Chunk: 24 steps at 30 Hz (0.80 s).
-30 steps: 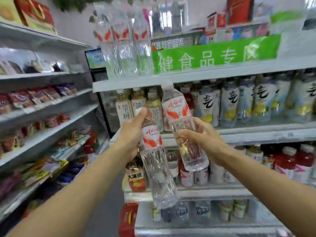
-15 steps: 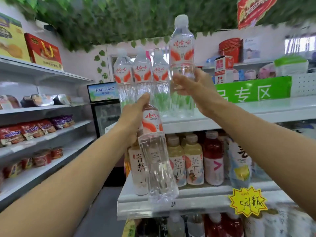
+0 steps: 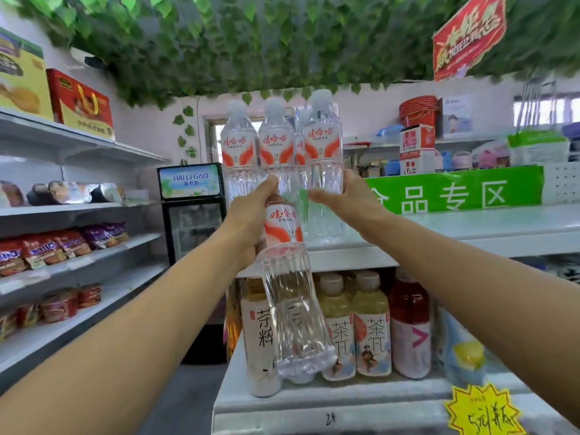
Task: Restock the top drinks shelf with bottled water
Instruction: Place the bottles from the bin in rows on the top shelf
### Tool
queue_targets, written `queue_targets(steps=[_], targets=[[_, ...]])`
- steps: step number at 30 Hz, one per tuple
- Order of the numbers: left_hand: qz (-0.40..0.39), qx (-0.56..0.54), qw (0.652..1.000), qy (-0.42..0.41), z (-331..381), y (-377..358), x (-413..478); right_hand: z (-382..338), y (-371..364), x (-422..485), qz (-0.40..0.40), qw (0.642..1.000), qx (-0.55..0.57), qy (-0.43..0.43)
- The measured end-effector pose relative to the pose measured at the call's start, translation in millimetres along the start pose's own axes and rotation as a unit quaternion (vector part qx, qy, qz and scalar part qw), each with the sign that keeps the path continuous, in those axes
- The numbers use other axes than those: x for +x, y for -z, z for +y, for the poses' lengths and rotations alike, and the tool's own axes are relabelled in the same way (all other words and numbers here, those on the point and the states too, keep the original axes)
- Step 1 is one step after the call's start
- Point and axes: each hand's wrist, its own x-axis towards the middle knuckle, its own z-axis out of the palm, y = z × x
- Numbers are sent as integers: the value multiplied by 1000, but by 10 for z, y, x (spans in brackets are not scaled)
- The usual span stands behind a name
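On the white top shelf point(image 3: 470, 227) stand several clear water bottles with red-and-white labels point(image 3: 240, 149). My right hand point(image 3: 348, 199) grips the rightmost of them point(image 3: 323, 146), which stands upright with its base on the shelf next to the others. My left hand point(image 3: 251, 221) holds another water bottle point(image 3: 288, 293) by its neck; that bottle hangs tilted in front of the shelf below, its base toward me.
Tea and red drink bottles point(image 3: 370, 328) fill the shelf underneath, with a yellow price star point(image 3: 483, 412) at its front. A green sign point(image 3: 455, 189) runs behind the top shelf. Snack shelves point(image 3: 78, 246) line the left; a small fridge point(image 3: 191, 221) stands behind.
My right hand has lowered its bottle from above the row down onto the top shelf beside the others. My left hand and its bottle have barely moved. My view has tilted up.
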Motion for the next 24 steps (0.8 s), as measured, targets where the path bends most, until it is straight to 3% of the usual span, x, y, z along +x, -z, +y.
queue_targets(steps=[5,20,22,24], targets=[[9,-4,1000,2,-53,-14,60,49,44,-156,14,991,-127,39],[2,-14,1000,-1,-3,-122,40,-11,-12,-53,-43,993,-102,-32],[0,-11,1000,-10,43,-151,25,-36,10,-161,-3,988,-151,-29],[-7,-19,999,-35,119,-186,25,-69,46,-363,31,993,-116,-3]])
